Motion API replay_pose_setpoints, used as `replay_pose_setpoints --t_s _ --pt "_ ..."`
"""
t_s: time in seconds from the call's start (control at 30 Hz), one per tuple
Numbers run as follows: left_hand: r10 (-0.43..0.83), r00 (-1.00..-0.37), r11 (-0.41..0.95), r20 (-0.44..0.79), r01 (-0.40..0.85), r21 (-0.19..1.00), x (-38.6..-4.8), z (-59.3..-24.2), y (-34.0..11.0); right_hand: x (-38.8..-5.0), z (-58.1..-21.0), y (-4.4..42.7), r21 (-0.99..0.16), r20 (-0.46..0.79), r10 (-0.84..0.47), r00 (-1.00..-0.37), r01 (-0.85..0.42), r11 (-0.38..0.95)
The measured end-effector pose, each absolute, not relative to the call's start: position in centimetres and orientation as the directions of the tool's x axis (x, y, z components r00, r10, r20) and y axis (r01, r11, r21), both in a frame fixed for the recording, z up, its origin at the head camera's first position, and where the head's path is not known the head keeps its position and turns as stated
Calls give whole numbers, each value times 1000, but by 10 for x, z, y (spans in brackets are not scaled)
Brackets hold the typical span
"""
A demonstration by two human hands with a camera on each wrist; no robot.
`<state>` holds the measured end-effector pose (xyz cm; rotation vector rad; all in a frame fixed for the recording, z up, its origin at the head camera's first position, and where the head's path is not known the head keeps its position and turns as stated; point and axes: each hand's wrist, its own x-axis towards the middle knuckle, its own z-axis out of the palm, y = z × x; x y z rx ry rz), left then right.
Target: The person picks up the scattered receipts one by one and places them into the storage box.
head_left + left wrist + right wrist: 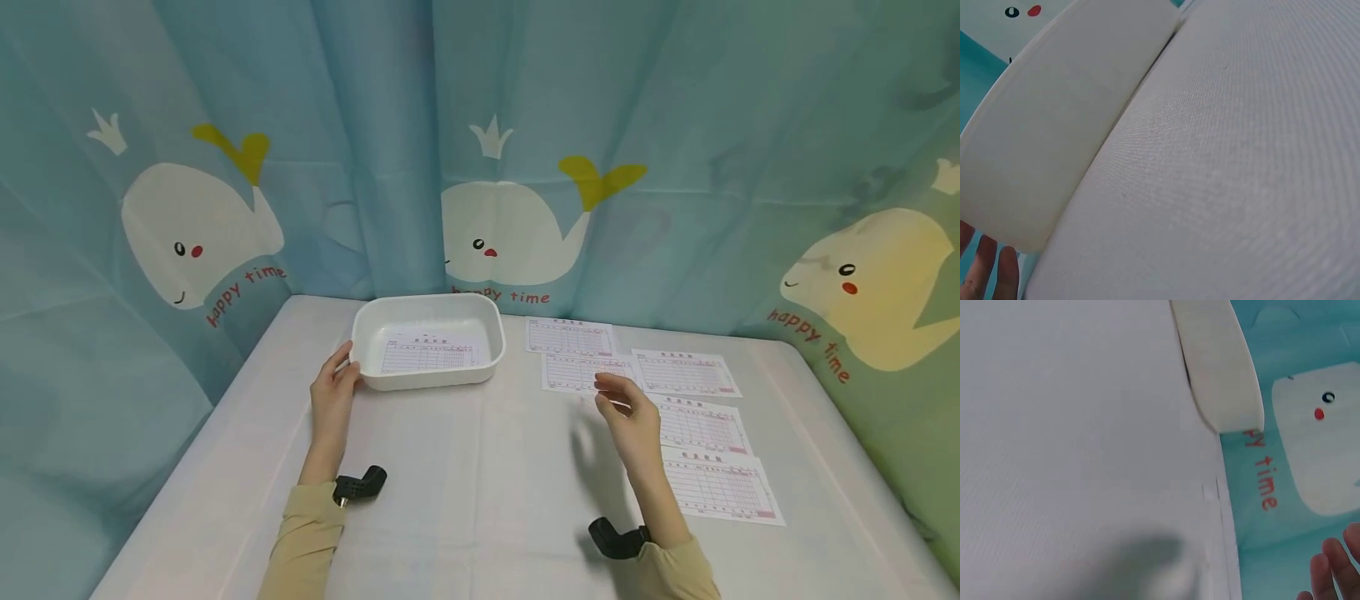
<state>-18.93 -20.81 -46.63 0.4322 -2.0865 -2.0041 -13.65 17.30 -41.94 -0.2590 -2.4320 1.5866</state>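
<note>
A white plastic basin (420,382) stands at the back left of the table, with printed paper forms (427,353) lying inside it. Against the basin's left front corner rests my left hand (333,392); in the left wrist view its fingers (1007,272) touch the outer wall. My right hand (630,421) is raised over the table, fingers loosely bent, nothing visible between them. Close to it lie several printed forms: one partly behind the fingers (564,373), another under the wrist side (720,487).
More forms lie on the right half, at the back (570,337) and farther right (686,372), some edges meeting or overlapping. A white cloth covers the table (450,500). Behind it hangs a blue-green curtain (390,167) with whale prints.
</note>
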Motion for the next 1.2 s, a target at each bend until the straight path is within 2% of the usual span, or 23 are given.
replay_pose_setpoints --t_s 0.43,0.9,1.2 --pt "-372 -927 14 -52 -61 998 -187 -465 -211 -120 -433 208 -894 90 356 -930 83 441" --pt "-372 -925 12 -73 -83 997 -188 -464 -210 -102 -447 255 -850 108 471 -875 165 501" --pt "-363 -929 2 -64 -70 998 -190 -466 -209 -90 -451 285 -833 73 543 -837 248 494"
